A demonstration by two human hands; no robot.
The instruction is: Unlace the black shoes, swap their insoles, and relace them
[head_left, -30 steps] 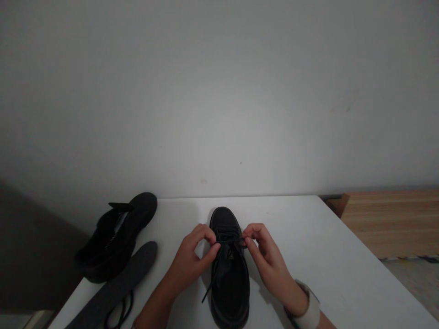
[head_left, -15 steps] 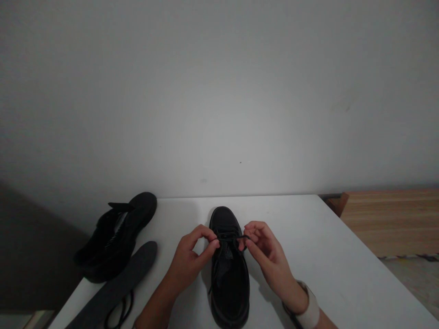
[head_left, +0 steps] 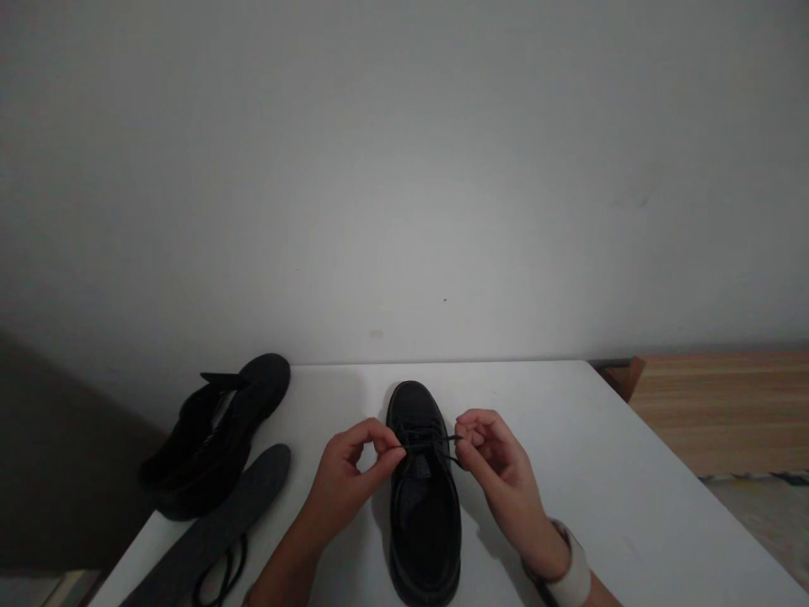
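Observation:
A black lace-up shoe (head_left: 422, 514) stands on the white table (head_left: 607, 497), toe pointing away from me. My left hand (head_left: 349, 480) pinches its black shoelace (head_left: 425, 440) at the left side of the eyelets, thumb and forefinger closed. On the shoe's right side my right hand (head_left: 494, 459) pinches the other end of the lace, fingers curled. A pale band sits on my right wrist.
A second black shoe (head_left: 215, 434) lies on its side at the table's left edge. A dark insole (head_left: 221, 523) and a loose black lace (head_left: 218, 577) lie in front of it. A wooden surface (head_left: 720, 405) is at the right, beyond the table. A plain wall rises behind.
My right hand has drawn slightly rightward and pulled the lace taut across the shoe. My left hand keeps its pinch at nearly the same spot.

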